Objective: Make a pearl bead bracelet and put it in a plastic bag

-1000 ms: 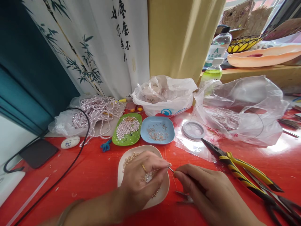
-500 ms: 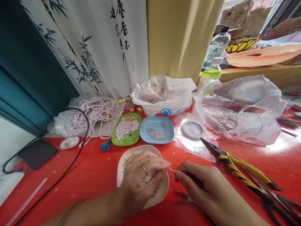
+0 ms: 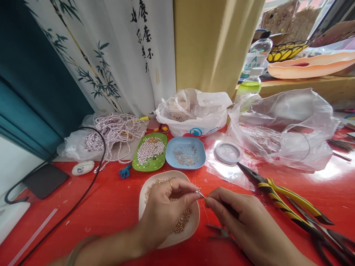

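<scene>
My left hand (image 3: 166, 207) is over the cream dish (image 3: 142, 186), thumb and forefinger pinched at the end of a thin metal tool (image 3: 200, 194). Something tiny seems to be at those fingertips, too small to name. The tool's other end is in the closed fingers of my right hand (image 3: 244, 218), just right of the dish; its handle is hidden. Gold beads (image 3: 183, 221) lie in the dish, partly covered by my left hand. Small dark-handled pliers (image 3: 224, 232) lie on the table, partly behind my right hand.
Behind the dish stand a green dish (image 3: 144, 168) of pearl beads and a blue dish (image 3: 169, 164) of small metal pins. Large yellow-black pliers (image 3: 288, 197) lie at right, near plastic bags (image 3: 288, 122). A black cable (image 3: 95, 177) loops at left, beside bead strands (image 3: 111, 129).
My left hand has turned and its fingers have lifted, uncovering more gold beads in the dish. Its fingertips stay at the tool's end. My right hand has barely moved.
</scene>
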The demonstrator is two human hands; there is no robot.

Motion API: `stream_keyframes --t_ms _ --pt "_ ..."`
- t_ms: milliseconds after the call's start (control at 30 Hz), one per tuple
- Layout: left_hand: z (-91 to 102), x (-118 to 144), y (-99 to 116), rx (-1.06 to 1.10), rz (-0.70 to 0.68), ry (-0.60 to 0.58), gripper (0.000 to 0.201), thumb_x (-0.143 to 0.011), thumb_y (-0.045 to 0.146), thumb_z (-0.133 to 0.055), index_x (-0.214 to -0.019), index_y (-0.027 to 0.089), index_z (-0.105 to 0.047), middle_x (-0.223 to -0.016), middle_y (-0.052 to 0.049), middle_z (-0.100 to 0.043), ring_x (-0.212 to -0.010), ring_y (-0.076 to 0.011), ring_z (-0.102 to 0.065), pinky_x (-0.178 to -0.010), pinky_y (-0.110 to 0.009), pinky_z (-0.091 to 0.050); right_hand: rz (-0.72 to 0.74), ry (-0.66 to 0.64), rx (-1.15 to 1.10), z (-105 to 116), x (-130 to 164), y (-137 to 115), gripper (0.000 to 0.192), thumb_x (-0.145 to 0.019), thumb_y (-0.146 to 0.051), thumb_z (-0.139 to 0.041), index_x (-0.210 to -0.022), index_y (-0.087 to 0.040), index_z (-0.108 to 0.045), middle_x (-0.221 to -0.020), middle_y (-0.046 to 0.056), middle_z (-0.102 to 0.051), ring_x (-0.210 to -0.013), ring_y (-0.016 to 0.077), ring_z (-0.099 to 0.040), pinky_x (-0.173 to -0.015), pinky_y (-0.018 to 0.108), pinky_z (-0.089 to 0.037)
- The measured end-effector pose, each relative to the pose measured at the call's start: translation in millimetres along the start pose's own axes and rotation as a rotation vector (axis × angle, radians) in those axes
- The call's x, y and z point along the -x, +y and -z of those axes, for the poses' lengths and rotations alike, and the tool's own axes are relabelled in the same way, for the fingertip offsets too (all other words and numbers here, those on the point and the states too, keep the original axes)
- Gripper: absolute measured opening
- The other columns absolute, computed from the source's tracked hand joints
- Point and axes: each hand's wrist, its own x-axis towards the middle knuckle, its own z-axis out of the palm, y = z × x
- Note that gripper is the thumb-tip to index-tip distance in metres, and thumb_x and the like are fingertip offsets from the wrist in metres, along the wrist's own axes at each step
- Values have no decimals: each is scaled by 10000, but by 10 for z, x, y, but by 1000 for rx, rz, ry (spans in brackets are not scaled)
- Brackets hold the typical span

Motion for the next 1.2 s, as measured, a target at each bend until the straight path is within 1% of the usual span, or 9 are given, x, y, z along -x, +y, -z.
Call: stream_keyframes --t_ms 67,167,333,467,600,800,933,1133,1200 --pt "-9 -6 13 54 66 -4 109 -679 274 -671 -747 191 -653 -734 0 -675 -707 -119 -622 -652 -192 -481 24 23 23 -18 7 19 295 -858 -264 -374 -621 -194 -535 -500 -31 -529 -425 96 -472 -396 188 -382" --pt "-16 -13 28 104 119 -9 116 -657 266 -688 -724 181 -648 -713 4 -674 -692 -110 -620 -647 -185 -475 61 67 69 -42 22 44 285 -862 -247 -377 -636 -192 -543 -498 -33 -548 -416 92 -489 -395 183 -381" --pt "-23 -21 49 124 165 0 155 -629 280 -708 -706 165 -638 -689 -3 -671 -679 -116 -620 -632 -194 -471 175 188 224 -60 30 62 317 -885 -267 -351 -651 -187 -549 -492 -30 -581 -391 89 -512 -376 183 -366" --pt "-31 -15 61 141 194 4 150 -610 250 -722 -696 162 -638 -685 -6 -672 -684 -132 -630 -632 -209 -474 295 254 377 -62 29 88 383 -915 -295 -295 -664 -174 -559 -484 -22 -589 -368 94 -526 -369 200 -356" --pt "-36 -5 84 181 209 -4 127 -608 221 -722 -677 158 -636 -665 -5 -680 -666 -127 -639 -622 -201 -477 409 307 472 -72 34 121 382 -925 -262 -280 -683 -170 -562 -494 -22 -589 -369 94 -531 -375 213 -342" --pt "-48 21 87 207 220 -4 109 -628 210 -702 -686 152 -630 -664 -14 -694 -669 -132 -651 -626 -203 -488 474 322 552 -74 50 128 367 -916 -213 -297 -668 -167 -563 -478 -21 -562 -357 88 -502 -358 218 -312" --pt "-51 33 70 130 177 15 122 -623 225 -697 -691 148 -630 -680 -30 -689 -677 -154 -647 -627 -236 -492 432 271 570 -55 68 112 373 -911 -188 -278 -674 -163 -566 -490 -12 -574 -371 85 -515 -355 210 -316" --pt "-48 39 101 46 142 6 75 -652 203 -645 -698 150 -618 -663 -32 -674 -649 -151 -635 -594 -235 -489 531 283 666 -22 67 87 288 -874 -130 -336 -699 -164 -561 -494 -7 -564 -393 116 -533 -378 242 -312" --pt "-50 42 114 17 124 -1 59 -661 193 -623 -702 152 -609 -660 -29 -671 -637 -145 -629 -581 -226 -486 509 278 658 -24 73 82 297 -879 -139 -332 -687 -170 -556 -490 -6 -567 -390 118 -536 -372 245 -310"
